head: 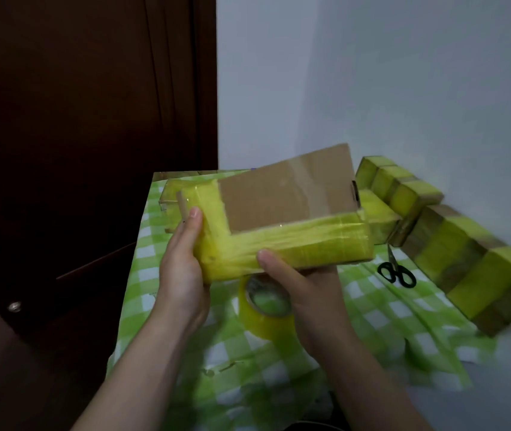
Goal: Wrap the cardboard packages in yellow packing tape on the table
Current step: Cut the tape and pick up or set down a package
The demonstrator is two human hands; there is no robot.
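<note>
Two bare forearms are reaching in from six o'clock. The left hand point(182, 259) is gripping the cardboard package point(279, 197) at its nine-o'clock corner, with the thumb lying up the yellow-taped side and the other fingers hidden beneath. The right hand point(307, 293) is clasping the near long edge, its thumb pressing on the tape band and its fingers out of sight under the box.

The package is being held tilted above the table, at the middle of the view. Yellow tape is covering its left end and near edge in an L, while the top face is showing bare brown cardboard. It is closed, so its contents are hidden.

At six o'clock from the package, a roll of yellow tape point(266, 309) is lying on the green checked tablecloth point(372, 312). The right hand is blocking its right side; whether they are touching cannot be told. Black-handled scissors point(397, 272) are lying at four o'clock from the package.

Taped packages are sitting along the wall point(372, 73): a short block point(400, 188) at two o'clock and a long block point(478, 269) running toward four o'clock. A dark wooden door point(77, 119) is filling the nine-to-twelve o'clock side.
</note>
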